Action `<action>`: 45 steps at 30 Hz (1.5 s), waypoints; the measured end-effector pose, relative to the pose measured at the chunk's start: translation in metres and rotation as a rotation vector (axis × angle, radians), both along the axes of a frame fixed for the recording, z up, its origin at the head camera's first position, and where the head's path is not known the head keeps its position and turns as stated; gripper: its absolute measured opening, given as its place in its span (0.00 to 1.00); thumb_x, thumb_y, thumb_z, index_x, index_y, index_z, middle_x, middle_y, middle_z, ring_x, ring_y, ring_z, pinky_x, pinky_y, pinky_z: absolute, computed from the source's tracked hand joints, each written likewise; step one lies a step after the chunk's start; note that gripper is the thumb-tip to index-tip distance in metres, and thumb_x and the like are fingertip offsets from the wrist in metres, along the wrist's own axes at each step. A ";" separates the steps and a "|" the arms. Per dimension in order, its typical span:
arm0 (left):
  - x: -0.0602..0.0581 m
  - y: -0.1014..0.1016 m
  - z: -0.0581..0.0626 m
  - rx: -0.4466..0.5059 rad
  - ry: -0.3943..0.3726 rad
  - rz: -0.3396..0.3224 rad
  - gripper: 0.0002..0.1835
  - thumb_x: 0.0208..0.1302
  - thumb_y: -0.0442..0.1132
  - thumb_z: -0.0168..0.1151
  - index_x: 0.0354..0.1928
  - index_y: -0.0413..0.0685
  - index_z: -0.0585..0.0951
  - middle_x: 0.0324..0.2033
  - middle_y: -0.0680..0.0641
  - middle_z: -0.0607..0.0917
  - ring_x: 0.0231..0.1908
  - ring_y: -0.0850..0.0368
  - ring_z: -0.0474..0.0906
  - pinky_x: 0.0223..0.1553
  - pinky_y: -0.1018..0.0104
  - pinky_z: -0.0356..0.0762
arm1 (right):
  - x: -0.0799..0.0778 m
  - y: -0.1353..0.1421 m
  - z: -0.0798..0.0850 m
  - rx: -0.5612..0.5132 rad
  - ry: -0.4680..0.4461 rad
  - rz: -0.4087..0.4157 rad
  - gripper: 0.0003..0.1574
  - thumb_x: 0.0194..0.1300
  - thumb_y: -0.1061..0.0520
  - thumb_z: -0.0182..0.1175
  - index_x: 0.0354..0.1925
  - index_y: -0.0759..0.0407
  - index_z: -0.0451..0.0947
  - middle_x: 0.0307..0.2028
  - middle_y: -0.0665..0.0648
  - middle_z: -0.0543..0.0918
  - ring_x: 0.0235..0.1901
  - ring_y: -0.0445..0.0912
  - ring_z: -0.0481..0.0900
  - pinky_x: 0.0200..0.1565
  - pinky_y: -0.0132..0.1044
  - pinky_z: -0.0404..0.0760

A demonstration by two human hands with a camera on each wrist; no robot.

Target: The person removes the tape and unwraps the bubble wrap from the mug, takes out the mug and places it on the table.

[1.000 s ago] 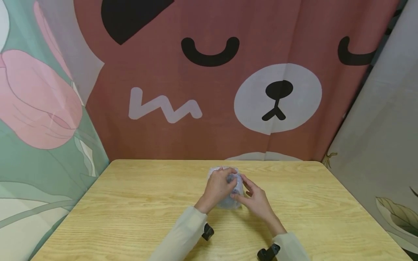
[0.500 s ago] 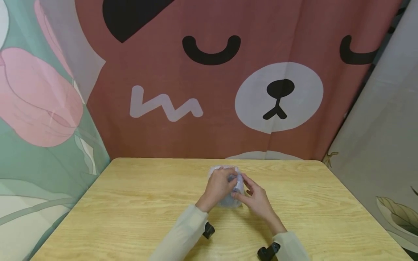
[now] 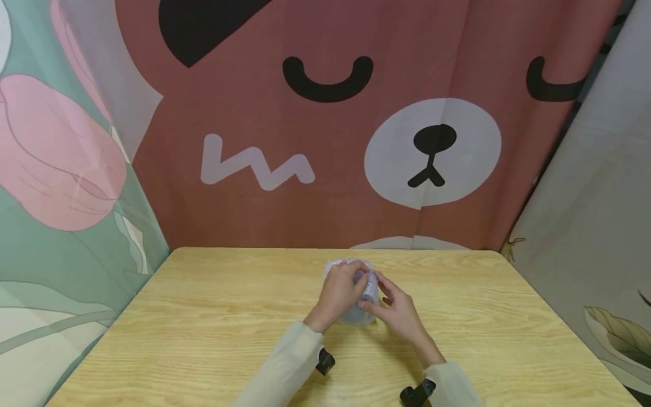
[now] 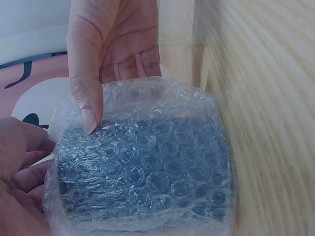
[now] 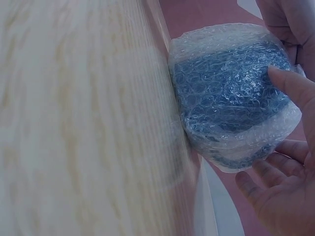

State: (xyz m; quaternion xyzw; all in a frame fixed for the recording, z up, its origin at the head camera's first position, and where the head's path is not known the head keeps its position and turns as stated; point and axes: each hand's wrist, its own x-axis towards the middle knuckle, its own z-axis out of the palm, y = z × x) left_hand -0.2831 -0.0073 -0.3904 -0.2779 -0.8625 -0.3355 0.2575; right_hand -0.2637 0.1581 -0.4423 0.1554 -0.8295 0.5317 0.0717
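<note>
A dark blue thing wrapped in clear bubble wrap (image 4: 157, 167) stands on the wooden table; what is inside does not show clearly. My left hand (image 3: 339, 294) holds it from the upper left. In the left wrist view its thumb (image 4: 88, 115) presses on the wrap's face while the other fingers go behind. From the right side my right hand (image 3: 402, 314) holds the same bundle (image 5: 231, 88), thumb on one face and fingers spread at the opposite side, as the right wrist view shows.
The light wooden table (image 3: 229, 316) ends close behind the bundle. Beyond its far edge hangs a curtain (image 3: 330, 215) with a bear print, and a grey curtain (image 3: 585, 226) hangs at the right. Dark wrist cameras (image 3: 325, 360) sit at both cream sleeves (image 3: 285, 362).
</note>
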 end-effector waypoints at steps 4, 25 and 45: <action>0.001 0.000 -0.001 0.038 -0.006 0.007 0.04 0.64 0.32 0.62 0.36 0.42 0.85 0.23 0.50 0.84 0.13 0.68 0.62 0.35 0.68 0.79 | 0.000 -0.001 0.000 0.004 -0.002 -0.005 0.54 0.58 0.47 0.71 0.73 0.61 0.55 0.69 0.62 0.62 0.67 0.55 0.62 0.58 0.58 0.70; -0.001 0.004 -0.001 0.266 -0.038 -0.014 0.03 0.67 0.29 0.58 0.39 0.38 0.79 0.38 0.37 0.86 0.40 0.51 0.84 0.37 0.67 0.82 | 0.000 -0.002 0.002 0.001 0.026 -0.013 0.53 0.58 0.49 0.71 0.73 0.63 0.56 0.69 0.63 0.62 0.66 0.57 0.63 0.57 0.58 0.70; -0.002 0.000 -0.003 0.449 -0.068 -0.099 0.02 0.68 0.28 0.55 0.40 0.38 0.77 0.36 0.39 0.87 0.36 0.51 0.85 0.26 0.71 0.79 | 0.001 -0.002 0.001 0.006 -0.001 -0.025 0.55 0.58 0.46 0.71 0.73 0.62 0.56 0.69 0.62 0.63 0.67 0.55 0.62 0.59 0.57 0.69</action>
